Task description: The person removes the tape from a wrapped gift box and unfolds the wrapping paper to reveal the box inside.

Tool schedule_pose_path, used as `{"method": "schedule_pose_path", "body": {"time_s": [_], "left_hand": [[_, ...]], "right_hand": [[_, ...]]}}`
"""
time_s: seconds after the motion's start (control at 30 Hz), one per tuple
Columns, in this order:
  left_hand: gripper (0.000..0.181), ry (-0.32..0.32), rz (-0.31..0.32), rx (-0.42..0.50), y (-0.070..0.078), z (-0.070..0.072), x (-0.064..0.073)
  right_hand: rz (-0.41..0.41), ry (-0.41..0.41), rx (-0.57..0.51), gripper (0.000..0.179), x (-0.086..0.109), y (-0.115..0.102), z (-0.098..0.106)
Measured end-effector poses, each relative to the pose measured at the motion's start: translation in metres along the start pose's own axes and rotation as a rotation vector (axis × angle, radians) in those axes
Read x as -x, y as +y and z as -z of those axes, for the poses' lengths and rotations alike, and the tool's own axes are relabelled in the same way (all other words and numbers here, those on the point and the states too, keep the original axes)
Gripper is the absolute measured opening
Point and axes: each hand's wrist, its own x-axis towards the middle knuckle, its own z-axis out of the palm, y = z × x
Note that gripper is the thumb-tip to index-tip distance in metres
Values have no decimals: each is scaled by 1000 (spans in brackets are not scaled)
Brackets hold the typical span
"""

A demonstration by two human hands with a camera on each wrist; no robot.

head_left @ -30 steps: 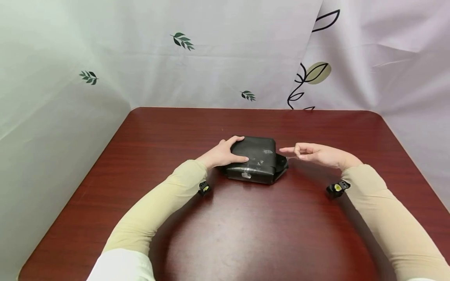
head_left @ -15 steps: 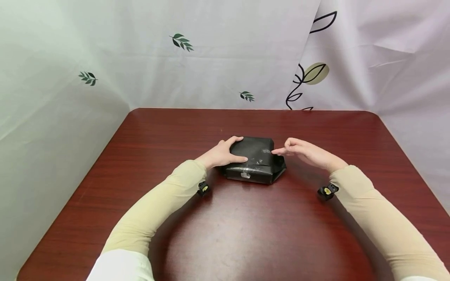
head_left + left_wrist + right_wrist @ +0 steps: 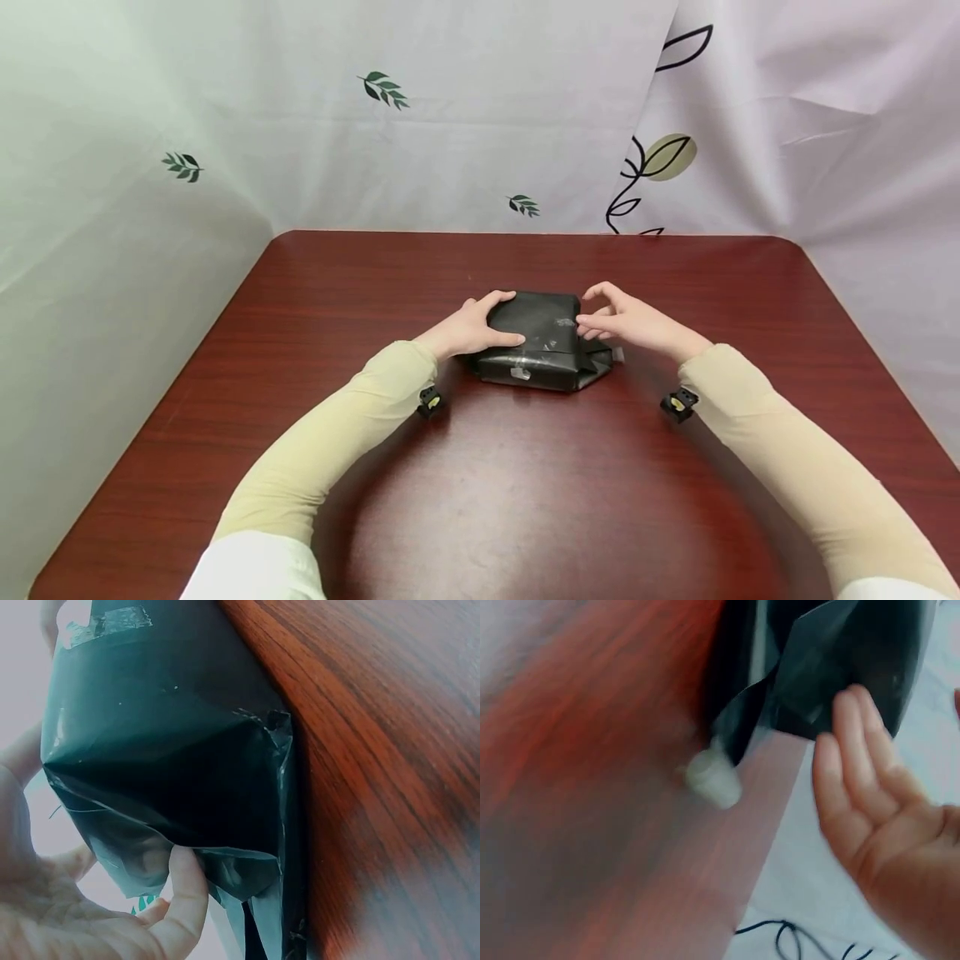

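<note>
A black plastic-wrapped parcel (image 3: pixel 542 343) lies on the dark red wooden table (image 3: pixel 525 500), with clear tape on its near side. My left hand (image 3: pixel 495 319) grips its left end, thumb on top and fingers curled over the far edge. In the left wrist view a fingertip (image 3: pixel 184 889) presses the parcel's (image 3: pixel 172 750) crinkled wrap. My right hand (image 3: pixel 600 315) touches the top right edge with loosely bent fingers. The right wrist view shows its fingers (image 3: pixel 862 750) fairly straight beside the parcel's folded end flap (image 3: pixel 832 660), which carries a whitish bit of tape (image 3: pixel 714 778).
White curtains printed with leaves (image 3: pixel 386 87) close in the table at the back and both sides. Small black wrist cameras (image 3: pixel 429 401) hang under each sleeve, the other one (image 3: pixel 677 403) on the right. Bare tabletop surrounds the parcel.
My right hand has moved left from beside the parcel until its fingers reach the right top edge. The left hand and the parcel have stayed in place.
</note>
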Motion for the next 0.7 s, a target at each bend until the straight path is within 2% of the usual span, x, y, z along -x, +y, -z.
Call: {"method": "schedule_pose_path", "body": {"time_s": [0.2,0.33,0.5,0.7], "left_hand": [[79,-4,0,-24,-1,1,2],[78,-13,4,-45,0,1,3],[78,-46,7,-51,-1,2,5],[89,-84,-32,-47,-7,5,10]], "right_hand": [[-40,52,264,66,-15,-16,-7],[-54,41,340,63,-20,-20,-6],[-81,15,335,59,-24,-24,-5],[-152,-23,225,58,-27,-29,-4]]}}
